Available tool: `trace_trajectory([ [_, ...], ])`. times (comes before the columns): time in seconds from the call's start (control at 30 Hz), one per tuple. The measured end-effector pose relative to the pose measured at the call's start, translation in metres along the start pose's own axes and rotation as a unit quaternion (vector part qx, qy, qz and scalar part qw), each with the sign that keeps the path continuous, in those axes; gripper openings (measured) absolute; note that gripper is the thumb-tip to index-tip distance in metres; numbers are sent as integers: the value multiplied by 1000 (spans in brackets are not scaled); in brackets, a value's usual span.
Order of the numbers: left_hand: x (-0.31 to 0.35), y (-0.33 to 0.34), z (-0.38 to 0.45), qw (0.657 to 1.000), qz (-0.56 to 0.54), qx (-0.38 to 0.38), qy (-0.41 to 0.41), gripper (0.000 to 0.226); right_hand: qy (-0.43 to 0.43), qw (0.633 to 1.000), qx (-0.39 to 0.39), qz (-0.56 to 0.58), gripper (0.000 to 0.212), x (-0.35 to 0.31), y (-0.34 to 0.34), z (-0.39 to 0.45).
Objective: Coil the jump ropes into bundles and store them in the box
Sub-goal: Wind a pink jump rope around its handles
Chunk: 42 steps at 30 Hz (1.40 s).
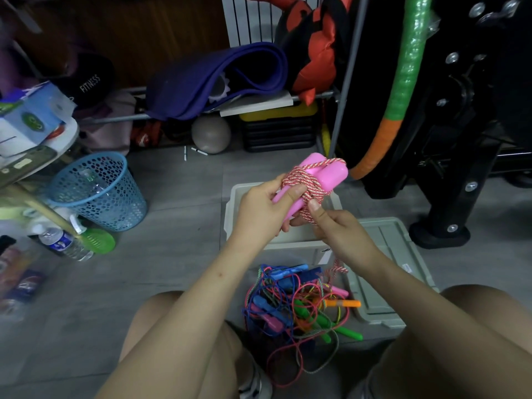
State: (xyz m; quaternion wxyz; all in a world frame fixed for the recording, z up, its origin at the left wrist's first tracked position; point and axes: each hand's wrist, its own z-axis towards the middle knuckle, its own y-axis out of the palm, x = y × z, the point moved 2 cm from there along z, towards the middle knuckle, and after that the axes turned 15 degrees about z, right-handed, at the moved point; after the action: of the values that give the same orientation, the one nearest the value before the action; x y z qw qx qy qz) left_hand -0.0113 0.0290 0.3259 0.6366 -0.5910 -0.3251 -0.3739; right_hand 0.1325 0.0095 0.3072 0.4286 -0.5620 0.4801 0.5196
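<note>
The left hand (266,208) has its grip clenched around the pink handles (313,180) of a jump rope, thumb pressed across them. The red-and-white rope (299,182) is wound several times around those handles. Just right of and below that grip, the right hand (335,228) pinches the rope's loose end between thumb and fingers. Directly beneath both hands sits the grey storage box (230,214), its lid (394,272) lying to the right. Nearer the knees lies a tangled pile of jump ropes (302,306) on the floor.
</note>
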Motion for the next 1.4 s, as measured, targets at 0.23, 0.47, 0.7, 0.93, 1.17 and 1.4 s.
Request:
trace_trajectory([
  [0.23,-2,-7,3,998,53,28,10,27,-88,994,-10,-71,39,-7,-6,-2],
  [0.47,-9,-2,-3,968,231,-73,65,50,-322,875,39,-358,40,-20,-21,-5],
  [0.7,8,0,-18,954,202,-192,113,41,-285,919,1,-272,39,-37,-39,4],
  [0.93,10,14,-27,950,217,-194,114,26,-96,987,-130,-26,35,-26,-48,21],
  [1.17,6,14,-26,976,93,-191,52,91,48,971,-191,139,9,-21,-54,23],
  [1.4,5,1,-22,986,-34,-155,60,60,57,963,-188,186,72,-25,-50,11],
])
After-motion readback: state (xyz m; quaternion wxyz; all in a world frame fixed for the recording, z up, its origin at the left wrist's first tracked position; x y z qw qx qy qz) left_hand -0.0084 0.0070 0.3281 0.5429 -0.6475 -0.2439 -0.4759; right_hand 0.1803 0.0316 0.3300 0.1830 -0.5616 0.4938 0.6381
